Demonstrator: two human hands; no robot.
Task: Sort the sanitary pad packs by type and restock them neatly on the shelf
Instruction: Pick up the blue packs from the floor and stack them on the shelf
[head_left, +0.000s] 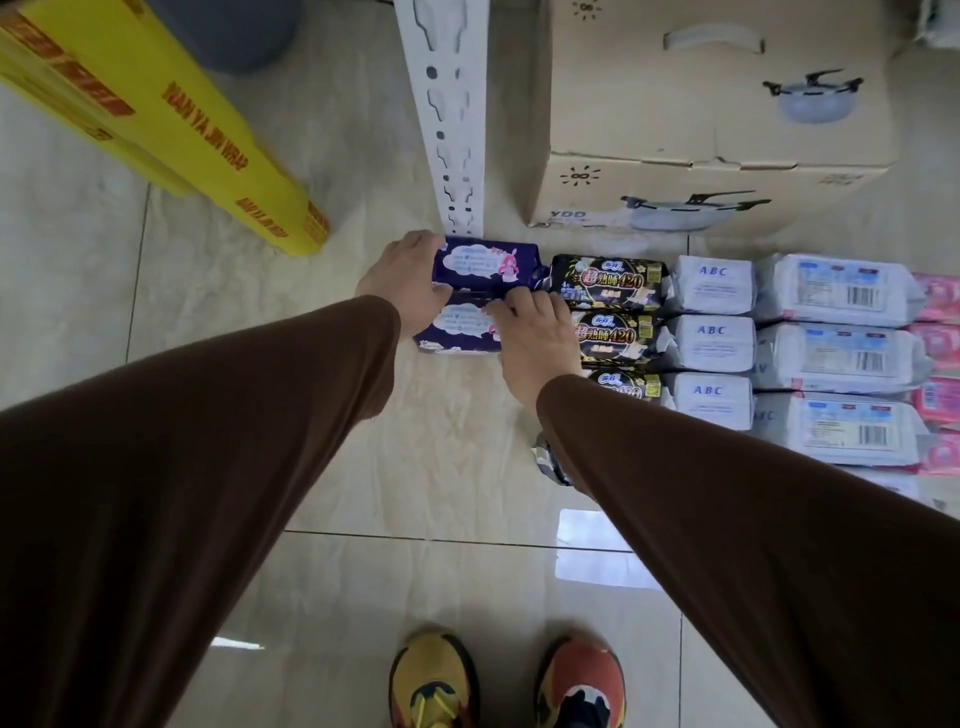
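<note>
Two purple packs, printed with white clouds and a pink rabbit, are seen lying one in front of the other on the tiled floor, at the foot of a white shelf post. The left hand is curled round the left ends of both packs, while the right hand is pressed on the nearer pack with fingers bent over its top edge. Just to the right, black packs marked 420 are lined in a column, touching the purple ones. White ABC packs follow, then larger white packs with barcodes, and pink packs at the frame's edge. All are laid in rows on the glossy beige tiles. A cardboard box printed with a pan is stood behind the rows. Yellow wrap boxes are leaned at the left. Brown sleeves and two shoes are seen below.
</note>
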